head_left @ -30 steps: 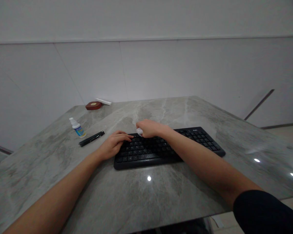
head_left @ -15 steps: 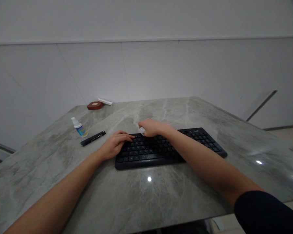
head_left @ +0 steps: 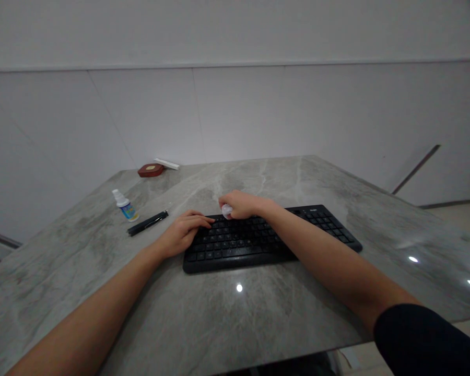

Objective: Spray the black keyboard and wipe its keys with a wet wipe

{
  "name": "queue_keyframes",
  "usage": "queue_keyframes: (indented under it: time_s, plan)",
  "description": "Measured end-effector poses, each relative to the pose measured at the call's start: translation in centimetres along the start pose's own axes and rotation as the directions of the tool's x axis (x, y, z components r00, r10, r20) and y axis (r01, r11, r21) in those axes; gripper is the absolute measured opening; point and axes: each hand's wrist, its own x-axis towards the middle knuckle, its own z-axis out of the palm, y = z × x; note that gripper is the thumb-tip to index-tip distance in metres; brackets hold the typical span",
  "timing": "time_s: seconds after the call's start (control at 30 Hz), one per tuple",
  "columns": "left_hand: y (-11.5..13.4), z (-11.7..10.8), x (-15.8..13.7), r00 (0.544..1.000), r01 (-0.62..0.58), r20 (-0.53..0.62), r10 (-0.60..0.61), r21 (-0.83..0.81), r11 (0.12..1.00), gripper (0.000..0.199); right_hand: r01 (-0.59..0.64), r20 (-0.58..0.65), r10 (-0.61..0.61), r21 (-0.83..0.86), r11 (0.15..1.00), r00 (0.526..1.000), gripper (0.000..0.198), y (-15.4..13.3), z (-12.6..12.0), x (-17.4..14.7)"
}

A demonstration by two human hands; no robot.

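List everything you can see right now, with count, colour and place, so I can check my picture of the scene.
keyboard: 1, black, on table, under both hands
white wad: 1, white, in right hand; material unclear
spray bottle: 1, white with blue-yellow label, table's left side
pen-like item: 1, black, between bottle and left hand
case: 1, reddish-brown, far left corner
strip: 1, white, beside case
table: 1, grey marbled
wall: 1, pale, behind table
floor: pale, right
left hand: 1, bare, at keyboard's left end
right hand: 1, bare, over keyboard's far edge
sleeve: 1, dark, right arm
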Motion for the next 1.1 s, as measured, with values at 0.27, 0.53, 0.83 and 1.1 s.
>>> queue_keyframes:
  time_s: [0.27,0.53,0.83,1.1]
  plan:
    - [0.1,0.0,0.1,1.0,0.002,0.005,-0.002,0.005,1.0,0.035,-0.02,0.02,0.021,-0.05,0.999,1.0,0.027,-0.6,-0.5,-0.4]
    - [-0.1,0.0,0.0,1.0,-0.008,0.01,0.008,0.012,1.0,0.035,0.049,0.021,-0.048,-0.047,0.998,0.999,0.029,-1.3,-0.4,-0.4]
    - [-0.1,0.0,0.0,1.0,0.0,0.011,0.0,0.006,1.0,0.035,-0.054,0.072,0.061,-0.089,0.995,0.996,0.029,-1.8,-0.8,-0.3]
    - [-0.1,0.0,0.0,1.0,-0.003,0.008,0.002,0.024,1.0,0.035,-0.044,0.061,0.05,-0.098,0.994,0.997,0.027,-1.8,-0.7,-0.5]
